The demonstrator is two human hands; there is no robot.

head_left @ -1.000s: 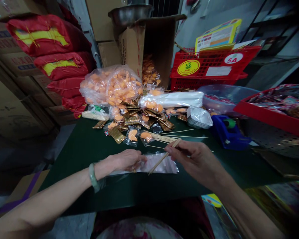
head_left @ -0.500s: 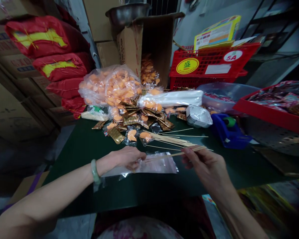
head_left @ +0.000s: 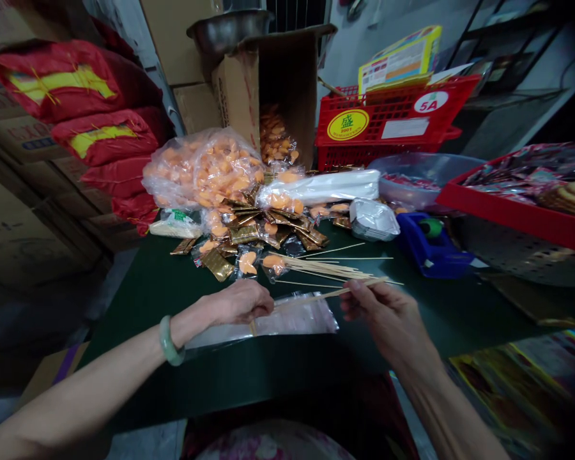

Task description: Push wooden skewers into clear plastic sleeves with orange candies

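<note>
My left hand (head_left: 244, 301), with a pale green bangle at the wrist, is closed over a stack of clear plastic sleeves (head_left: 306, 317) lying flat on the table; its fingertips are partly hidden. A narrow tan strip shows on the sleeves just under that hand. Between thumb and fingers, my right hand (head_left: 383, 313) grips thin wooden sticks (head_left: 333, 293). Their far ends lie over the sleeves and reach the left fingers; whether they are inside a sleeve I cannot tell. More loose wooden sticks (head_left: 311, 266) are spread just behind the hands.
Gold packets (head_left: 244, 234) and orange pieces in clear wrappers (head_left: 248, 262) are heaped behind the sticks. At right stand a blue tape dispenser (head_left: 434, 249), clear trays (head_left: 374, 220) and a red-rimmed bin (head_left: 517, 214). Red baskets (head_left: 393, 124) and an open carton (head_left: 239, 89) stand at the back.
The view has shifted slightly left. My left fingers have curled in more, showing the tan strip below them. The right hand keeps its hold on the sticks.
</note>
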